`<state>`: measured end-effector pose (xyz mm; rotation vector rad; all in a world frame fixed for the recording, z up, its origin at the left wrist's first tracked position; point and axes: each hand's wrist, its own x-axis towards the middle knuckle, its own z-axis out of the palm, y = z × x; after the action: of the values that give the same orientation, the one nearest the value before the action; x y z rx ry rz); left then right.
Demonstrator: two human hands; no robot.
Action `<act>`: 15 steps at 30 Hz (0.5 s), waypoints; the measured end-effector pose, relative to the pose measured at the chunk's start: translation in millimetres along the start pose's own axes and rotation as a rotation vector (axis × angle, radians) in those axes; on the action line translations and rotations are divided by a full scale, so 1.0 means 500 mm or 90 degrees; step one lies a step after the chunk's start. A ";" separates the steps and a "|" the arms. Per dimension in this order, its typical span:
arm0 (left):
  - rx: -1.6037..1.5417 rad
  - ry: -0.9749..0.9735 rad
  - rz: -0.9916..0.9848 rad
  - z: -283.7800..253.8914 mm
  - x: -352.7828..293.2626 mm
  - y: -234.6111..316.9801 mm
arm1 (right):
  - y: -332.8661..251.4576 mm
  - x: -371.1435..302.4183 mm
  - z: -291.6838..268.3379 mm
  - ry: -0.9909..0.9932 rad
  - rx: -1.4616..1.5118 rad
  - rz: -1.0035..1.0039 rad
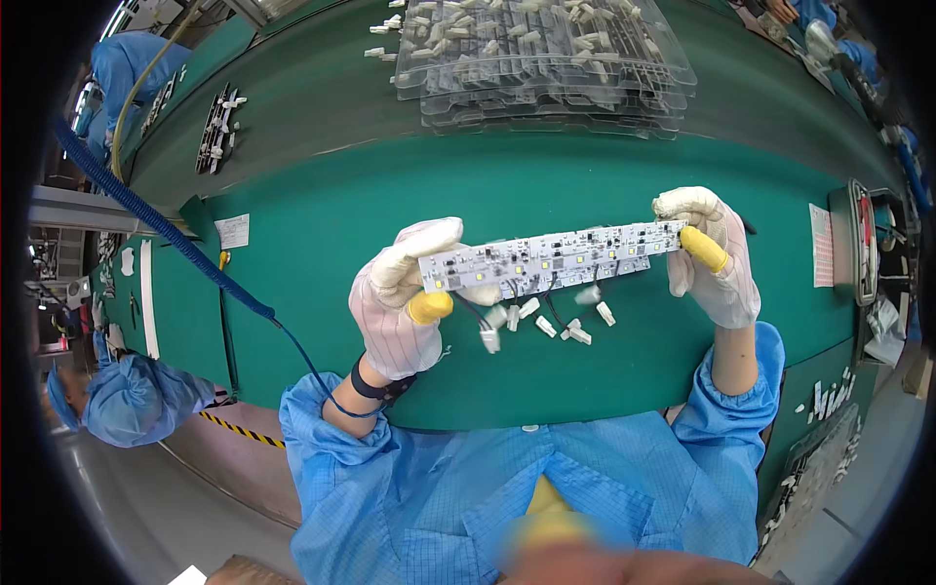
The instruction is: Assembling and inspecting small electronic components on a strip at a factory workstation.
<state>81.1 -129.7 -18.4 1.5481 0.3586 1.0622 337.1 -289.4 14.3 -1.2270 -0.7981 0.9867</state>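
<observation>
Between my two gloved hands, above the green mat, a long white LED circuit board is held up, tilted slightly higher at its right end. At least one more such strip shows behind its lower edge. Short black leads with white plug connectors dangle below. My left hand, in a striped white glove with a yellow thumb cover, pinches the left end. The right end is gripped by my right hand, gloved the same way, its yellow-covered thumb on the front face. A wristband with a blue coiled cord circles my left wrist.
Stacked clear plastic trays full of boards and connectors stand at the far side. More boards lie far left. A tool case stands at the right, with another loaded tray below it. A co-worker is at lower left.
</observation>
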 end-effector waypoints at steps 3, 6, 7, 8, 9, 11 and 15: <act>0.013 0.017 -0.133 0.007 0.017 0.039 | -0.001 -0.006 0.008 -0.026 0.018 -0.039; 0.163 0.015 -0.142 -0.017 0.033 0.013 | -0.019 -0.024 0.021 -0.081 0.031 -0.015; 0.250 -0.009 -0.149 -0.016 0.038 0.012 | -0.017 -0.029 0.022 -0.097 0.030 -0.025; 0.219 -0.003 -0.155 -0.011 0.040 0.013 | -0.014 -0.032 0.025 -0.075 0.007 -0.039; 0.219 -0.005 -0.156 -0.011 0.035 0.009 | -0.016 -0.029 0.026 -0.073 0.008 -0.038; 0.100 0.032 -0.156 -0.011 0.024 -0.004 | -0.023 -0.015 0.022 -0.014 -0.012 0.019; 0.075 -0.006 -0.156 -0.009 0.022 0.017 | -0.001 -0.003 -0.005 -0.018 -0.002 -0.002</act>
<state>81.0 -121.5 -6.3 1.5669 0.5978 0.8537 339.0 -291.7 14.5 -1.2162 -0.8238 1.0018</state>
